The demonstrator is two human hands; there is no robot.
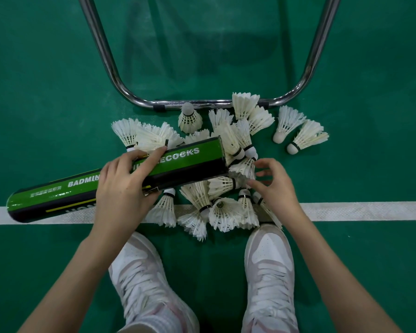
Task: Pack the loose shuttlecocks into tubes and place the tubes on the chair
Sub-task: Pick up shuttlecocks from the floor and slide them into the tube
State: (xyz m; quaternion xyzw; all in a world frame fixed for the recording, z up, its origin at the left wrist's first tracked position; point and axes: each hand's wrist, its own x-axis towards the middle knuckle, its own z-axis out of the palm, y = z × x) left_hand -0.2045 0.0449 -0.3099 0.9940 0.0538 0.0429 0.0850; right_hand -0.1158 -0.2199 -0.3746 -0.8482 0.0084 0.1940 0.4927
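Note:
My left hand (125,186) grips a green and black shuttlecock tube (187,162) around its middle. The tube lies nearly level, its open end pointing right over the pile. Several loose white feather shuttlecocks (221,207) are heaped on the green floor under and beyond the tube. My right hand (274,186) hovers at the tube's open end with fingers spread, fingertips touching a shuttlecock (226,185) lying there. Two more shuttlecocks (298,133) lie apart at the right. The chair shows only as a chrome base frame (209,103) beyond the pile.
A white court line (370,211) crosses the green floor under the pile. My two white shoes (269,265) stand just behind the line. The chrome chair legs rise at the upper left and upper right.

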